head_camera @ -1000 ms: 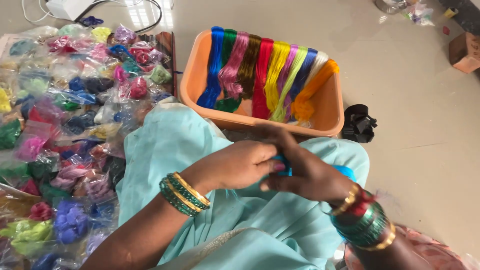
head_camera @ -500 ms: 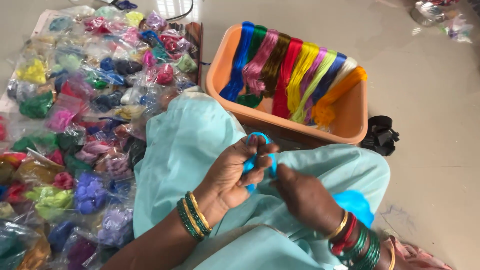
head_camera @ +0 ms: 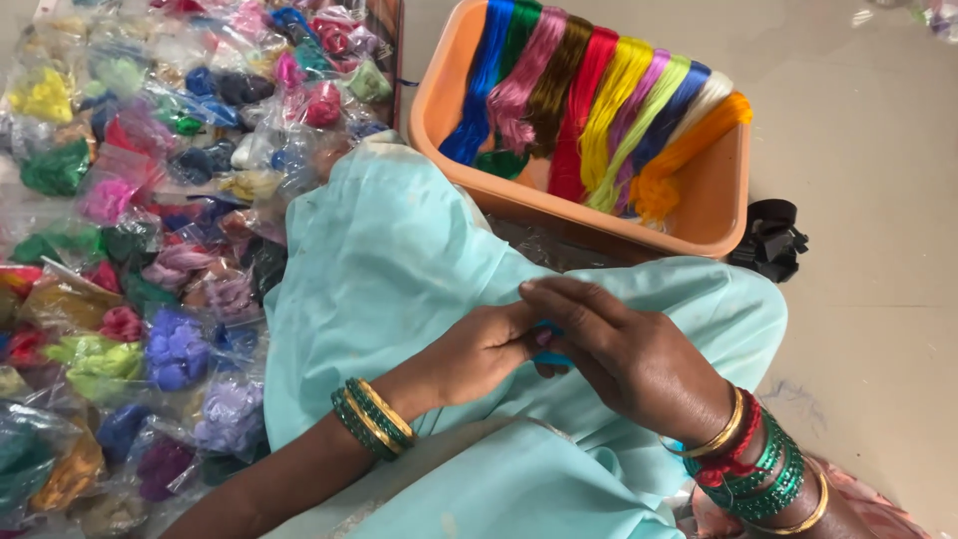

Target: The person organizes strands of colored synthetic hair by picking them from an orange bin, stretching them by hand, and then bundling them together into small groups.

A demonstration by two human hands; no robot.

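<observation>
Just below the orange tub [head_camera: 519,205] of coloured thread skeins, the left hand [head_camera: 484,349] and right hand [head_camera: 624,349] pinched a small blue piece [head_camera: 548,342] together over the lap; working it seemingly demanded fine fingertip control

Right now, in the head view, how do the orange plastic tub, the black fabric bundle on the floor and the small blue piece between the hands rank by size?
1. Orange plastic tub, clearly largest.
2. Black fabric bundle.
3. Small blue piece, though the left hand and right hand mostly hide it, so its full size is unsure.
</observation>
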